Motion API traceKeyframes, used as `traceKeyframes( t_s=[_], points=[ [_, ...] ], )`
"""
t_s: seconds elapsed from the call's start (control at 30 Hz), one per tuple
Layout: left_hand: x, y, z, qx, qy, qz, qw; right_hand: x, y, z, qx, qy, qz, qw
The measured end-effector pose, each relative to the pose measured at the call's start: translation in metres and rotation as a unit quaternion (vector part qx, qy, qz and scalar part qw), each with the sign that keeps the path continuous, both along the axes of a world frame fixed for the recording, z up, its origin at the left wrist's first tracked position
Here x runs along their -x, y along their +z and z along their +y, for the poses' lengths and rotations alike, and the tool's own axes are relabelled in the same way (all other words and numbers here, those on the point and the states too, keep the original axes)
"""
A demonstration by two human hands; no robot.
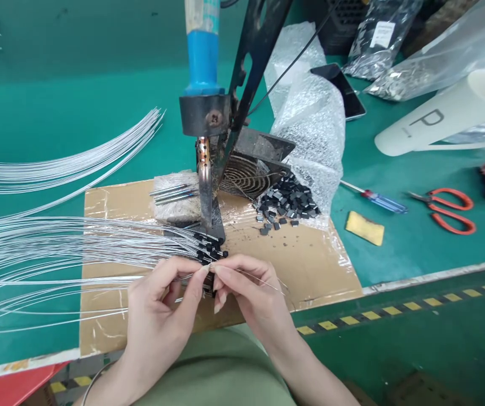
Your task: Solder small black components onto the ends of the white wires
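My left hand (pixel 164 310) and my right hand (pixel 255 293) meet at the front of the cardboard, fingertips nearly touching. Each pinches a thin wire; one strand (pixel 263 280) runs out to the right past my right fingers. Just beyond my fingertips is a cluster of small black connectors (pixel 208 248) on the ends of a bundle of white wires (pixel 128 239) that spreads left. A soldering iron (pixel 204 180) with a blue handle points down above the connectors. Whatever lies between my fingertips is too small to make out.
Small black pieces (pixel 289 197) lie piled beside bubble wrap (pixel 316 124). More white wires (pixel 77 163) rest at the back left. Rightward are a screwdriver (pixel 380 201), yellow sponge (pixel 365 228), red-handled scissors (pixel 449 210), white cup (pixel 445 118) and phone (pixel 342 90). The table edge (pixel 432 276) runs along the front.
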State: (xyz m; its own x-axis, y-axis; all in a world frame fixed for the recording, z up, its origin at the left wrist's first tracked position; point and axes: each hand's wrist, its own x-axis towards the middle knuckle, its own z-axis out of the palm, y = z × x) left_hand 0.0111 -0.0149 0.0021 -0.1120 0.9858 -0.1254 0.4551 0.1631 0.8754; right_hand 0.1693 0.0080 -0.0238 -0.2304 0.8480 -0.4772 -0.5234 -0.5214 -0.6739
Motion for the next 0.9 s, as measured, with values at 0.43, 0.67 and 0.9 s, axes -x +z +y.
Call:
traceKeyframes(
  t_s=[0.43, 0.67, 0.9],
  points=[
    [-0.009, 0.001, 0.003, 0.005, 0.043, -0.049, 0.998, 0.014, -0.004, -0.009, 0.013, -0.057, 0.039, 0.998],
    [-0.01, 0.008, 0.008, 0.05, 0.101, -0.096, 0.989, -0.041, -0.015, 0.009, -0.132, -0.153, -0.29, 0.935],
    [-0.006, 0.013, 0.009, 0.051, 0.083, -0.097, 0.99, -0.125, -0.036, 0.045, -0.244, -0.098, -0.66, 0.703]
  ],
)
